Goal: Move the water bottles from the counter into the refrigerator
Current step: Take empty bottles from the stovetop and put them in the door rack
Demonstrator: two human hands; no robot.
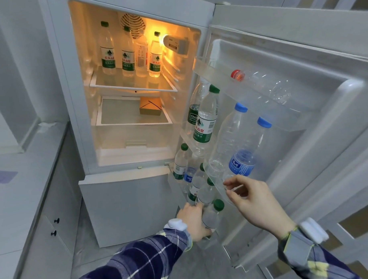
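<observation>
Currently the left hand (193, 219) is closed around a green-capped water bottle (213, 216) at the near end of the lowest door shelf (211, 240); its label is hidden by the fingers. The right hand (254, 201) holds nothing, fingers loosely curled, with the fingertips at the clear front rail of the middle door shelf (217, 185). Both wrists carry white bands above plaid sleeves. Beyond the held bottle, the lowest door shelf carries at least four more bottles: three with green caps and green-and-white labels, one with a blue label reading "AQUA" in part (189, 176); an exact count is not possible because they overlap. The middle door shelf holds four: a dark green label beginning "Cest" (193, 109), a green-capped bottle with Chinese characters in red on its label (207, 117), and two blue-capped bottles, the nearer unlabelled (227, 142), the farther with a blue label bearing white Chinese characters (245, 156). The top door shelf holds one red-capped bottle (262, 84) lying on its side, with no label. Inside the refrigerator (127, 204), the lit upper shelf (133, 89) carries four upright bottles: three green-capped with matching green mountain-logo labels and one with a white label, its text unreadable. One brown carton (150, 107) sits on the shelf below. The counter (20, 186) lies to the left.
</observation>
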